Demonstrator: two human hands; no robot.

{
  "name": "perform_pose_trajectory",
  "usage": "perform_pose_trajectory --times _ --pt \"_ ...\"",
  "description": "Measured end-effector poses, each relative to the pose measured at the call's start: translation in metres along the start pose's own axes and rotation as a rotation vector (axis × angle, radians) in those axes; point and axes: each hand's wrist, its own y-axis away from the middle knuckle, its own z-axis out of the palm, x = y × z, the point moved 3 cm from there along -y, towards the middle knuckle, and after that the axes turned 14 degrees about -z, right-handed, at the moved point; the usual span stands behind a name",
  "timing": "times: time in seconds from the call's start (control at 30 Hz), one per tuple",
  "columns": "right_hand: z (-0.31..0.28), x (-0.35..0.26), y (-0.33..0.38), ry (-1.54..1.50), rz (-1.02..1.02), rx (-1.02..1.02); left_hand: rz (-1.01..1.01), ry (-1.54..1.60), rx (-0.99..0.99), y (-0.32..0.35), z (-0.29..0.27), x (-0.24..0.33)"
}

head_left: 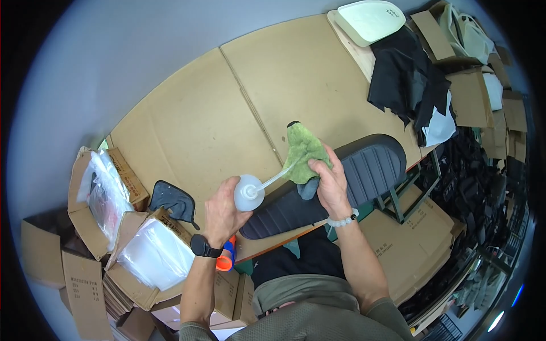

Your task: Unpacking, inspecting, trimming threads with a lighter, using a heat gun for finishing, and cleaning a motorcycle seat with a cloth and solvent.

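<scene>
Squeeze bottle (248,193), one, white and round with a long thin spout, sits in my left hand (223,211), whose grip is closed around its body just above the near edge of the desk (187,119). Its spout tip meets the one green cloth (303,150), which my right hand (330,184) pinches in a closed grip from the near side. Both hands are over the one long black ribbed seat cushion (341,182), which lies slantwise along the near edge, its right end reaching close to the desk's right edge. From where I watch, the far and left parts of the cardboard-covered desk give the widest open room; two cardboard sheets meet in a seam running from the far edge toward the cloth. At the far right corner I count one pale moulded seat base (369,20), with a heap of black fabric pieces (406,77) just beside it, hanging over the right edge. Off the left edge stand several open cardboard boxes (85,193); two hold clear plastic bags, and one dark pad (170,199) rests against the desk's near left corner. One orange and blue object (226,258) shows below my left wrist, partly hidden.
</scene>
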Motion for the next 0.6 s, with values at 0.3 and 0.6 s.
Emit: perform_pose_trajectory --times 0.3,0.6 --pt "-0.012 -0.002 0.004 -0.036 -0.019 0.031 0.105 0.000 0.048 0.001 -0.002 0.010" --pt "-0.009 -0.006 0.005 -0.050 -0.021 0.036 0.087 -0.007 0.030 0.001 -0.002 0.009"
